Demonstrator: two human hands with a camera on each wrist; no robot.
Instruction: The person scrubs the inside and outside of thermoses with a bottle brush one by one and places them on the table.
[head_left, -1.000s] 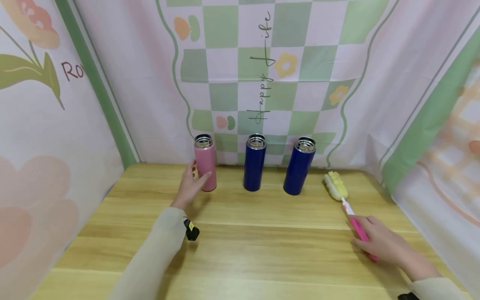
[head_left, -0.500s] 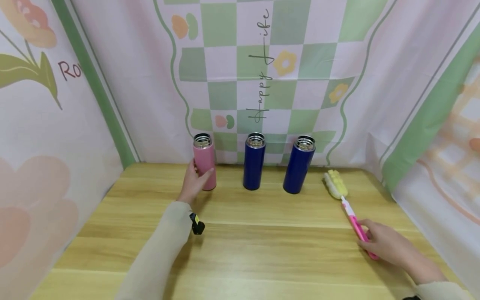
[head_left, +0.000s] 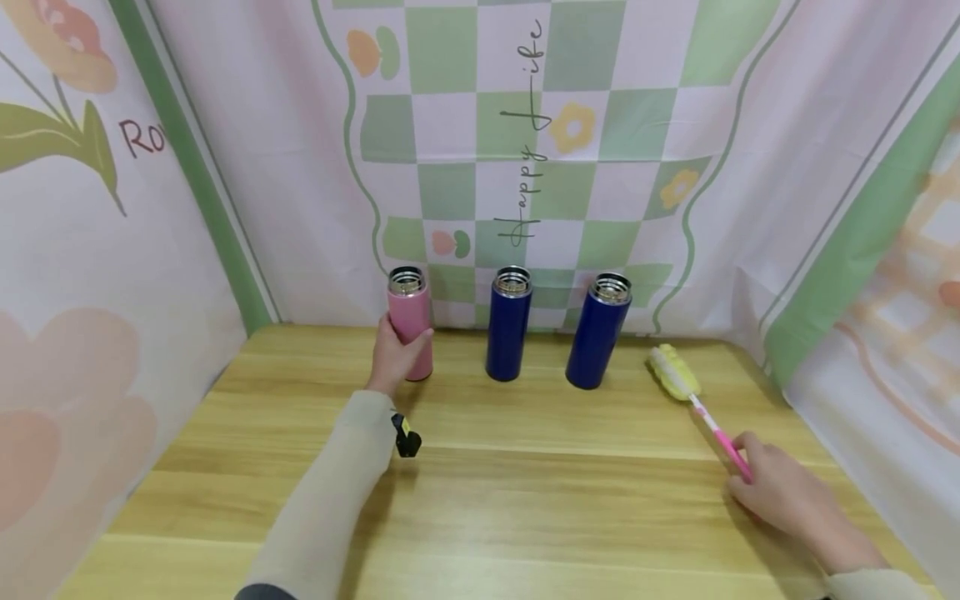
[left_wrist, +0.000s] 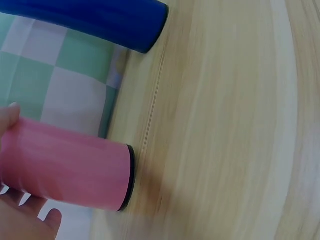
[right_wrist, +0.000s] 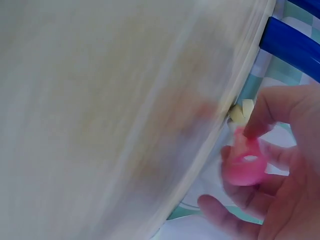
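My left hand (head_left: 395, 358) grips the pink bottle (head_left: 409, 310), which stands upright and lidless at the back left of the table. Its thumb crosses the near side of the bottle, and some fingers are hidden behind it. In the left wrist view the bottle's dark base (left_wrist: 130, 178) sits at the tabletop. My right hand (head_left: 783, 492) holds the pink handle of a bottle brush (head_left: 675, 373) with a yellow and white sponge head that points toward the back of the table. In the right wrist view the handle's looped end (right_wrist: 245, 172) shows between thumb and fingers.
Two open dark blue bottles, a middle one (head_left: 509, 329) and a right one (head_left: 597, 337), stand in a row with the pink one along the table's back edge. Printed cloth (head_left: 442, 192) hangs behind and at both sides. The wooden table (head_left: 510, 508) stretches toward me.
My left hand has moved slightly farther in and wrapped closer round the pink bottle. My right hand has taken up the brush handle, and the brush has turned, its head shifting slightly.
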